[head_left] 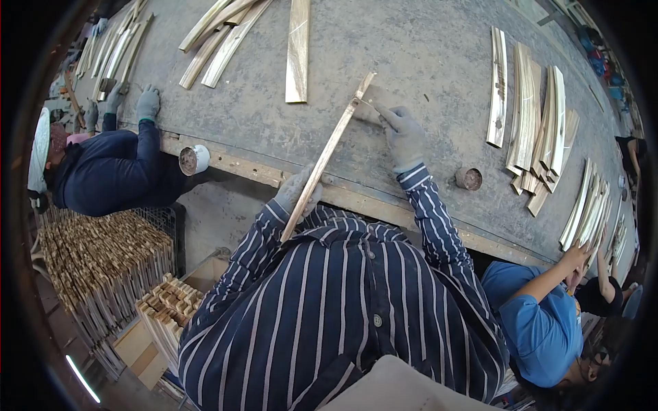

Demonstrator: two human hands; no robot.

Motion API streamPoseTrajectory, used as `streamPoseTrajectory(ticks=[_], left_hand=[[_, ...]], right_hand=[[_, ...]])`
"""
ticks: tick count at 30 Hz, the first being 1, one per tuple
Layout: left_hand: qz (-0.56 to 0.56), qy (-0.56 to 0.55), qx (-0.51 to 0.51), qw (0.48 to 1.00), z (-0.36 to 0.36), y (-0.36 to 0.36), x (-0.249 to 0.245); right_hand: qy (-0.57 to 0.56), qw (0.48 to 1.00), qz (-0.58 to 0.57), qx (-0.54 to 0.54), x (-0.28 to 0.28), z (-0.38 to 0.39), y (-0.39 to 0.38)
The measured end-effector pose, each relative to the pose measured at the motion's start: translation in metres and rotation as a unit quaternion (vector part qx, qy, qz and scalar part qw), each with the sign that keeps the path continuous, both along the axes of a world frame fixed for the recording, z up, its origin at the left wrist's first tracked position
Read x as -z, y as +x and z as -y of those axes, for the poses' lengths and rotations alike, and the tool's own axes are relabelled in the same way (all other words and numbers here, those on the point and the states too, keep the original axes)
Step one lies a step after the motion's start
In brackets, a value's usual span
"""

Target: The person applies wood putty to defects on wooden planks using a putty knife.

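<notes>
My gloved left hand (pixel 299 190) is wrapped round the lower part of a narrow wooden slat (pixel 332 145), which slants up and away over the table edge. Close to the slat's far end is my gloved right hand (pixel 403 135), closed with its index finger stretched forward. It pinches a small thin tool (pixel 367 103) whose tip meets the slat near a dark spot. The tool's exact kind is too small to tell. To the right of that hand, a small cup of brown paste (pixel 469 179) stands on the grey table (pixel 425 61).
Wooden slats lie at the top (pixel 297 55), in a right-hand pile (pixel 538 116) and farther right. A white can (pixel 195 159) sits at the left table edge. Co-workers (pixel 113 168) (pixel 538 308) work on both sides. Stacked wooden pieces (pixel 103 253) stand at lower left.
</notes>
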State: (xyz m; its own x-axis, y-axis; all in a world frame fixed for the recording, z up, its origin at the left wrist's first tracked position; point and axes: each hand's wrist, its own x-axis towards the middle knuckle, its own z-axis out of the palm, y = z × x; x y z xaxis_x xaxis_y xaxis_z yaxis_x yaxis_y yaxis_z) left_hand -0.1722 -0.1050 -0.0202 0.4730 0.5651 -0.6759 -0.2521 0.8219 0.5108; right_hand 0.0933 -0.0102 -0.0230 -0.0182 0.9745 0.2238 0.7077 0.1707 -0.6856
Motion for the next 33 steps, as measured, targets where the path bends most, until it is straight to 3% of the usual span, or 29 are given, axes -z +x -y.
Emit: streamPoseTrajectory(ticks=[7,11,13,14,16,17,19,22,24,27,30,33], left_hand=[[0.003,0.008,0.013,1.0,0.001,-0.002,0.001],[0.011,-0.012,0.004,1.0,-0.001,-0.001,0.004],[0.141,-0.022,0.015,0.99,-0.008,-0.003,0.01],[0.14,-0.022,0.014,0.99,-0.012,-0.001,0.013],[0.396,-0.08,-0.049,0.914,-0.022,0.018,0.018],[0.393,-0.083,-0.054,0.914,-0.029,0.027,0.03],[0.642,-0.117,-0.027,0.757,-0.051,0.045,0.065],[0.649,-0.075,-0.012,0.757,-0.087,0.063,0.067],[0.488,-0.041,-0.164,0.856,-0.105,0.071,0.035],[0.471,-0.044,-0.203,0.857,-0.118,0.079,0.036],[0.485,-0.046,-0.173,0.856,-0.123,0.087,0.046],[0.494,-0.017,-0.147,0.857,-0.127,0.103,0.069]], right_hand=[[0.034,0.987,0.157,-0.024,-0.003,0.004,-0.013],[0.005,0.987,0.143,-0.079,-0.01,0.021,-0.013],[-0.035,0.991,-0.079,-0.098,-0.012,0.028,-0.013],[-0.036,0.991,-0.08,-0.099,-0.009,0.031,-0.013],[-0.206,0.925,-0.319,0.025,-0.003,0.039,-0.013],[-0.211,0.923,-0.321,0.023,-0.004,0.042,-0.011],[-0.276,0.885,-0.359,0.103,-0.024,0.041,-0.008],[-0.28,0.884,-0.353,0.126,-0.027,0.048,-0.004],[-0.28,0.883,-0.355,0.13,-0.026,0.054,0.0],[-0.32,0.887,-0.317,0.101,-0.021,0.064,0.002],[-0.274,0.925,-0.261,0.028,-0.031,0.073,-0.011],[-0.342,0.885,-0.314,0.034,-0.035,0.072,-0.03]])
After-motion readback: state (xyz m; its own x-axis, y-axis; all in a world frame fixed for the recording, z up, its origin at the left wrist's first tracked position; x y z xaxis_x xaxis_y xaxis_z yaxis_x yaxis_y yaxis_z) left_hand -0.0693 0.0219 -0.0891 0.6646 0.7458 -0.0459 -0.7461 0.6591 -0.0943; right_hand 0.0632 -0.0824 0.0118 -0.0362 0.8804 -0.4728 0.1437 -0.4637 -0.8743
